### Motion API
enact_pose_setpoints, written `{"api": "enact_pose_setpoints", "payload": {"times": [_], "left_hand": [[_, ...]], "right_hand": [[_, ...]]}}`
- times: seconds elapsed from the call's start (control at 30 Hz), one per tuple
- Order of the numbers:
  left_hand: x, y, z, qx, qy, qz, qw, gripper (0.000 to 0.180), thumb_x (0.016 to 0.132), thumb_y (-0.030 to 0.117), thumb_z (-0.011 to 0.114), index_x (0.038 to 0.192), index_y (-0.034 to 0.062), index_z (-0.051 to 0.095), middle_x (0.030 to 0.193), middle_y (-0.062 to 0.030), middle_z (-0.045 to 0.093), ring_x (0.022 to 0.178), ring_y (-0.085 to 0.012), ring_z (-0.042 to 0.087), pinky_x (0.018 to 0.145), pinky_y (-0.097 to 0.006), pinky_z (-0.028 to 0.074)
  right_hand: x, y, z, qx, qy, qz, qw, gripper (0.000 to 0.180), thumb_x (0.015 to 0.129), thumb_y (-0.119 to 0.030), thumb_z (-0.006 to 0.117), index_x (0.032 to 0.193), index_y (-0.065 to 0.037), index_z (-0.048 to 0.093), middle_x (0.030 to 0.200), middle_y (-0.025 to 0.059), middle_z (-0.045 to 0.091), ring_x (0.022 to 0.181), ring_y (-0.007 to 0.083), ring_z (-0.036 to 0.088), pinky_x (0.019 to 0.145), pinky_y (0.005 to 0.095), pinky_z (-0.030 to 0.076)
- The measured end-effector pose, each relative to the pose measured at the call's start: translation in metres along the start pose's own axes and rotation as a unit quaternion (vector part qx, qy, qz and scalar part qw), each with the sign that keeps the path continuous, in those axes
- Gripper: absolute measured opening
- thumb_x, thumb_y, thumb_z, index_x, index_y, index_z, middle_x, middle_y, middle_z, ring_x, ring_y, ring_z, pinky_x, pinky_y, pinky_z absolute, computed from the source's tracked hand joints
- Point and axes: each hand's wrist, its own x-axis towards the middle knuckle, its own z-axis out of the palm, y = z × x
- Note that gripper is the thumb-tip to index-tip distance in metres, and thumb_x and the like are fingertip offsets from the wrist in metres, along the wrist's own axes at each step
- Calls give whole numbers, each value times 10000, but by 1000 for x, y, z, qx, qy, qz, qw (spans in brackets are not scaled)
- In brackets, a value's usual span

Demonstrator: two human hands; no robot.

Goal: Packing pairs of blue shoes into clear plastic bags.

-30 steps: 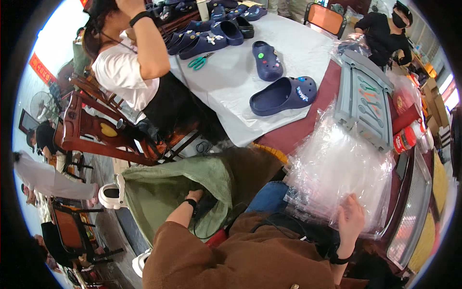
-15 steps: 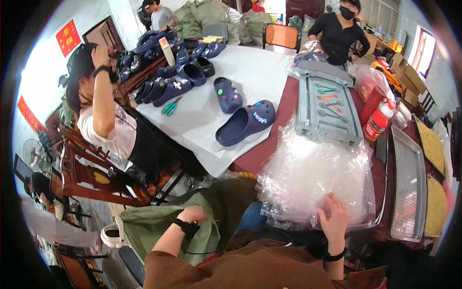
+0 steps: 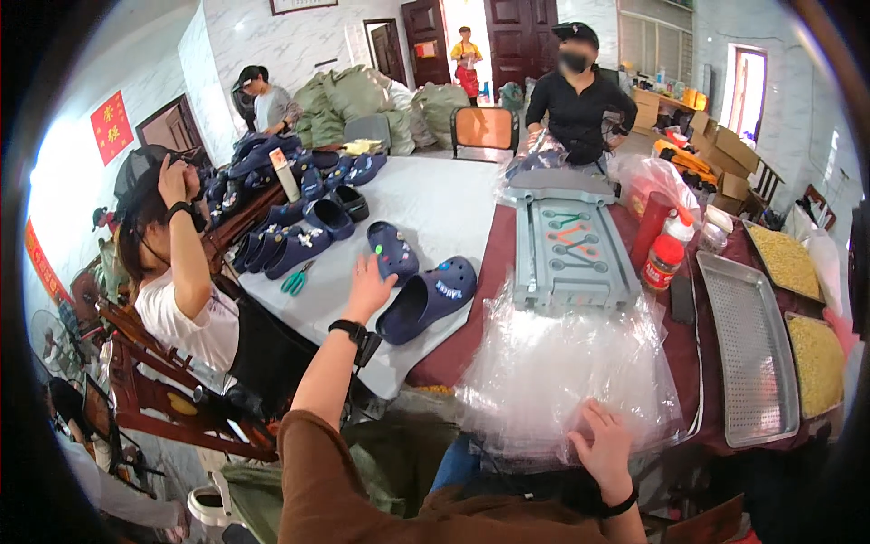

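Left hand raised over the white-covered tabletop, fingers spread and holding nothing, hovering just beside two dark navy foam clogs: one lying sideways right of the palm, another studded with small charms just beyond the fingertips. Black watch strapped at the wrist. Right hand lying flat with fingers spread on the near edge of a heap of clear, crinkled plastic bags, pressing on it rather than pinching. Heap spilling over the dark red tabletop edge toward the lap.

Beyond the bags, a grey plastic moulded tray with coloured pieces, then a red squeeze bottle with white cap and a perforated metal tray to the right, with yellow granules in bins further out. Left of the clogs, a row of more navy clogs and green-handled scissors. A seated person in a white shirt close on the left, arm lifted to a cap, crowding that side. Another person in black standing at the far end of the tabletop.
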Motion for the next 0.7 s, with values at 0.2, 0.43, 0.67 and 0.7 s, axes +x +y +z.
{"api": "enact_pose_setpoints", "payload": {"times": [0.2, 0.43, 0.67, 0.7], "left_hand": [[81, -24, 53, 7, 3, -55, 998, 806, 962, 421, 632, 1522, -78, 338, 1565, -412, 286, 1480, -571, 219, 1252, -552, 166], [136, -56, 67, 69, -25, -49, 996, 890, 885, 390, 654, 1572, -43, 288, 1625, -316, 271, 1550, -476, 118, 1289, -489, 103], [131, -47, 51, -8, -149, -67, 987, 977, 626, 431, 841, 1443, 34, 482, 1486, -212, 483, 1467, -418, 344, 1156, -460, 393], [125, -43, 48, 38, -103, -38, 993, 861, 619, 470, 862, 1298, 19, 584, 1344, -214, 604, 1329, -388, 521, 1043, -474, 477]], "right_hand": [[-4, -5, -4, -12, -26, 20, 999, 506, 776, -230, 803, 1227, -39, 675, 1321, 171, 658, 1123, 394, 627, 962, 463, 514], [0, -13, -7, -42, -55, 60, 996, 523, 741, -253, 824, 1220, -85, 695, 1325, 130, 670, 1077, 396, 652, 911, 474, 550], [5, -22, -6, -47, -49, 93, 993, 524, 737, -224, 821, 1221, -74, 686, 1334, 131, 662, 1096, 395, 639, 933, 466, 541], [5, -18, -5, -46, -42, 78, 995, 517, 741, -213, 816, 1218, -63, 683, 1331, 135, 660, 1105, 393, 633, 940, 463, 538]]}}
